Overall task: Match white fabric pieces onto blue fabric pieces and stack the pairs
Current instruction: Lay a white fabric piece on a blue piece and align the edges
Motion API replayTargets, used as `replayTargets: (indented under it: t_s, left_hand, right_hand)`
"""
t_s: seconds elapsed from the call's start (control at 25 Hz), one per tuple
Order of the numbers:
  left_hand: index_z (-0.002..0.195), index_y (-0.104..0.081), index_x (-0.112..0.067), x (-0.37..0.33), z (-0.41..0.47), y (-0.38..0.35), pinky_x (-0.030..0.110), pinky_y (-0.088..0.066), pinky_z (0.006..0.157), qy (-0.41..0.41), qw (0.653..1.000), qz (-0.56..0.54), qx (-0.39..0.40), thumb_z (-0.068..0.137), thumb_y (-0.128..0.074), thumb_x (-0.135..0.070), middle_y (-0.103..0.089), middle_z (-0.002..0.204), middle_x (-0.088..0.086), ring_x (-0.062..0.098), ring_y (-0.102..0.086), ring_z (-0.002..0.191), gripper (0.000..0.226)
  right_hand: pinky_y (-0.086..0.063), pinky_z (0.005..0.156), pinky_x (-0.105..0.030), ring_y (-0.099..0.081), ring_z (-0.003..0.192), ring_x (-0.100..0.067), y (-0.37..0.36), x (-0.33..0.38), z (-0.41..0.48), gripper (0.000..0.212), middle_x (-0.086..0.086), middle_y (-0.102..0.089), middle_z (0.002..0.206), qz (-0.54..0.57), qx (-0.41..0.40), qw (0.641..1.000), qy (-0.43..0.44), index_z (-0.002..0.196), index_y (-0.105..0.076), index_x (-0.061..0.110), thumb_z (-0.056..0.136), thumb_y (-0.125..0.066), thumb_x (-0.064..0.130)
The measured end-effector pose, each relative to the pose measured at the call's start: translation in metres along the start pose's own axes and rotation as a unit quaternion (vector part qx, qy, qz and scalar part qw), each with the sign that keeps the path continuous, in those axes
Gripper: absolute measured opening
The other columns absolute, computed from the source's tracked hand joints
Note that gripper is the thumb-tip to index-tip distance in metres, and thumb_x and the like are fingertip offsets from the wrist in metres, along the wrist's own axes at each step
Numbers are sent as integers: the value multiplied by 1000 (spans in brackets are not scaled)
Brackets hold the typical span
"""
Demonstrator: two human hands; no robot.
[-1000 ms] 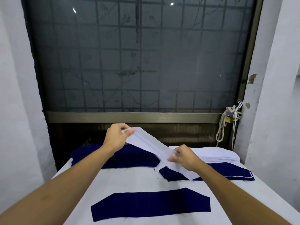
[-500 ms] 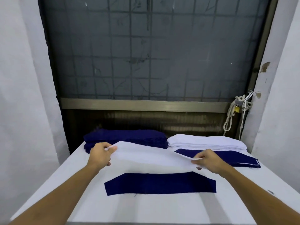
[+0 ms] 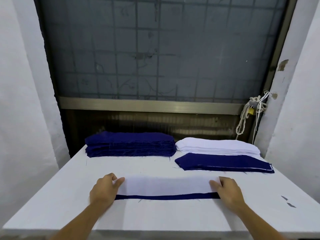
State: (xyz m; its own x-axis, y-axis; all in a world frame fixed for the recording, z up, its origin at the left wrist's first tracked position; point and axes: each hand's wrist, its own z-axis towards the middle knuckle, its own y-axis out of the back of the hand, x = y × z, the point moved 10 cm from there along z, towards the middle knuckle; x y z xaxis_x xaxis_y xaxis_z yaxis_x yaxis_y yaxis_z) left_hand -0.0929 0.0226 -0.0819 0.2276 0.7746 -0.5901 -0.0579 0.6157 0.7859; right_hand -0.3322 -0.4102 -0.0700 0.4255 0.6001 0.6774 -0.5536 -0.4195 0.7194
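At white piece ends, palm-down hands

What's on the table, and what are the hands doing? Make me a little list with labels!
hands: left hand and right hand each hold one end of the white piece
white piece: lies on the blue piece, with a blue strip showing along the near edge
back left: blue stack
back right: white stack
in front of white stack: paired pile, blue on top
surface: white table
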Motion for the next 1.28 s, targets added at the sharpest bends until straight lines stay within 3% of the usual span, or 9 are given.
replayTargets:
  t_s: [0.12, 0.24, 0.6, 0.96, 1.08, 1.28]
  left_hand:
    - [74, -51, -25, -2, -6, 0, 28, -43, 53, -12, 999, 29, -36, 95, -52, -62, -62, 66, -9, 11, -58, 62, 43]
    - [76, -50, -28, -1, -6, 1, 28, -42, 53, -15, 997, 54, -52, 94, -51, -65, -61, 67, -11, 10, -57, 62, 41]
    - [78, -47, -30, 1, -5, -2, 27, -41, 53, -9, 996, 66, -56, 95, -49, -63, -59, 70, -14, 8, -55, 63, 37]
    - [82, -41, -26, -1, -10, -1, 30, -41, 53, -13, 997, 54, -53, 96, -55, -47, -58, 69, -9, 11, -55, 63, 29]
    - [91, -38, -23, -2, -12, 3, 31, -39, 54, -6, 998, 28, -61, 92, -59, -39, -57, 74, -8, 14, -54, 66, 26]
    - [99, -38, -24, -11, -6, 7, 35, -45, 63, -10, 997, 44, -61, 83, -65, -27, -50, 94, -8, 19, -51, 86, 31]
  right_hand:
    - [-42, 62, -35, -48, 70, -16, -1, -4, -5, 36, 3, -51, 64, -87, -47, 995, 32, 62, -48, 11, 90, -61, 29]
    - [-39, 65, -33, -47, 79, -17, -5, -1, -5, 31, 5, -48, 71, -135, -49, 988, 53, 64, -45, 17, 90, -57, 27]
    - [-33, 69, -32, -43, 77, -20, -4, -2, -6, 32, 5, -42, 72, -142, -65, 986, 52, 67, -35, 22, 95, -51, 19]
    - [-41, 75, -29, -46, 87, -17, -1, -4, -6, 4, 2, -54, 94, -119, -89, 988, 47, 96, -50, 19, 96, -51, 15]
    - [-44, 82, -28, -45, 92, -17, -3, -5, -4, 12, 0, -55, 105, -151, -88, 983, 52, 109, -52, 18, 98, -48, 14]
    - [-48, 87, -28, -45, 104, -17, -4, -5, -1, 21, -2, -51, 114, -159, -79, 983, 51, 116, -53, 17, 98, -46, 10]
